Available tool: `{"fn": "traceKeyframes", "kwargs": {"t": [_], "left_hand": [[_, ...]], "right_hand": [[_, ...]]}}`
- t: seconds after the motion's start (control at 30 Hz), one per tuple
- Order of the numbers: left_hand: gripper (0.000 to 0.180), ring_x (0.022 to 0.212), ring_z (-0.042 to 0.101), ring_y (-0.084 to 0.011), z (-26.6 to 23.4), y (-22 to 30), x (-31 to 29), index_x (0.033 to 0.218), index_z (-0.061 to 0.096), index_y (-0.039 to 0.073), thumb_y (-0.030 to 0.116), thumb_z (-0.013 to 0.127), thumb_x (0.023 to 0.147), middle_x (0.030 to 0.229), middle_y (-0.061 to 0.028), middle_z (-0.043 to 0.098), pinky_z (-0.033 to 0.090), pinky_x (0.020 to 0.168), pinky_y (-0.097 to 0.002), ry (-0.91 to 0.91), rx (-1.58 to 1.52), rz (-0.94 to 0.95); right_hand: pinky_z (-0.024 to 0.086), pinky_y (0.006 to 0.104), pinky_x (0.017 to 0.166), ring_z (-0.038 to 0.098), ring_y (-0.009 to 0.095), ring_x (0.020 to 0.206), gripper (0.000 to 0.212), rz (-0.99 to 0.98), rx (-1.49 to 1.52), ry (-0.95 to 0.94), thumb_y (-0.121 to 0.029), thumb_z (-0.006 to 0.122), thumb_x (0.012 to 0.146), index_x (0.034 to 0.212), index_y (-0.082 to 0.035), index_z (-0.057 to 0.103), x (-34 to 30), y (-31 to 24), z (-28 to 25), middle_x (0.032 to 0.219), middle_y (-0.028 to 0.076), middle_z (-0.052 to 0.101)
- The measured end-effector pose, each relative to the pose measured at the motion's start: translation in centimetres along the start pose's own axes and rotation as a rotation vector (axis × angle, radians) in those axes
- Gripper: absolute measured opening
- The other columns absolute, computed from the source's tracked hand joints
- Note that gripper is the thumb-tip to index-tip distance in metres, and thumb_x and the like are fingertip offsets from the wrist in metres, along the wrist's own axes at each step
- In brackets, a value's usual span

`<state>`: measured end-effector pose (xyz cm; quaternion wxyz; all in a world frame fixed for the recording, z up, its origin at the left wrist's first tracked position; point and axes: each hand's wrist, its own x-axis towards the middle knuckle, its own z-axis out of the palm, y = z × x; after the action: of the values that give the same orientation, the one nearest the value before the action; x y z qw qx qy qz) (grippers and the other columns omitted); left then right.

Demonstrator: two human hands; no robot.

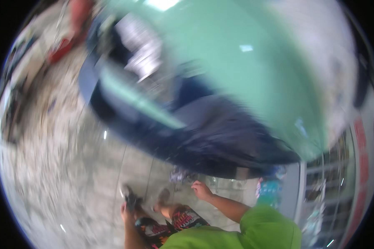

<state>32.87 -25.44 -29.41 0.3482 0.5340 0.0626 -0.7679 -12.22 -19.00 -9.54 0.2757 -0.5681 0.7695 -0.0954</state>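
The front corner of a green car with a dark bumper fills the upper middle, blurred by motion. Silvery parts show through an opening in its bodywork. Low in the view, my left hand hangs beside my leg with its fingers curled against a dark grey object; its kind is too blurred to tell. My right hand is raised in front of my body, below the bumper and apart from it. Its fingers are bent inward, and what they hold, if anything, cannot be made out.
My feet stand on a pale tiled floor. A patterned bundle lies near the bumper's lower edge. Turquoise packs and glass-fronted shelving stand at the right. Something red is at the far left.
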Motion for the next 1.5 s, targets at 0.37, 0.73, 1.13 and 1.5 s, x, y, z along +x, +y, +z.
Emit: {"fn": "traceKeyframes", "kwargs": {"t": [0.37, 0.73, 1.13, 1.5], "left_hand": [[0.047, 0.105, 0.063, -0.0329, 3.7, 14.3, -7.9, 0.146, 0.047, 0.009, 0.011, 0.059, 0.100, 0.122, -0.0159, 0.066, 0.045, 0.086, -0.0383, -0.478, 0.646, 0.194], [0.059, 0.084, 0.068, -0.0260, 7.5, 12.5, -9.3, 0.147, 0.043, 0.011, -0.008, 0.043, 0.091, 0.114, -0.0189, 0.067, 0.053, 0.063, -0.0369, -0.366, 0.837, 0.346], [0.064, 0.086, 0.067, -0.0288, 7.6, 12.3, -8.7, 0.145, 0.042, 0.012, -0.013, 0.048, 0.087, 0.113, -0.0194, 0.066, 0.057, 0.067, -0.0428, -1.061, 1.348, 0.805], [0.049, 0.070, 0.066, -0.0236, 18.0, 19.0, -2.8, 0.135, 0.052, 0.003, -0.009, 0.055, 0.087, 0.097, -0.0164, 0.067, 0.055, 0.058, -0.0360, -0.938, 1.545, 0.320]], "right_hand": [[0.057, 0.0371, 0.077, 0.071, 0.030, 0.089, 0.015, -0.194, 0.146, 1.205, 0.000, 0.077, 0.083, 0.098, -0.002, 0.074, -10.0, -13.1, -30.3, 0.104, 0.013, 0.072], [0.056, 0.0339, 0.074, 0.072, 0.025, 0.081, 0.022, -0.285, 0.050, 1.549, 0.003, 0.075, 0.083, 0.105, -0.003, 0.074, -15.0, -8.8, -49.0, 0.096, 0.013, 0.074], [0.056, 0.0321, 0.071, 0.071, 0.025, 0.079, 0.022, -0.203, -0.252, 1.376, 0.001, 0.076, 0.081, 0.102, -0.006, 0.076, -13.9, -9.6, -50.6, 0.099, 0.010, 0.072], [0.052, 0.0367, 0.057, 0.064, 0.029, 0.065, 0.008, 0.060, -0.469, 1.387, -0.008, 0.078, 0.084, 0.086, -0.005, 0.071, -13.2, -11.2, -50.6, 0.085, 0.009, 0.068]]}}
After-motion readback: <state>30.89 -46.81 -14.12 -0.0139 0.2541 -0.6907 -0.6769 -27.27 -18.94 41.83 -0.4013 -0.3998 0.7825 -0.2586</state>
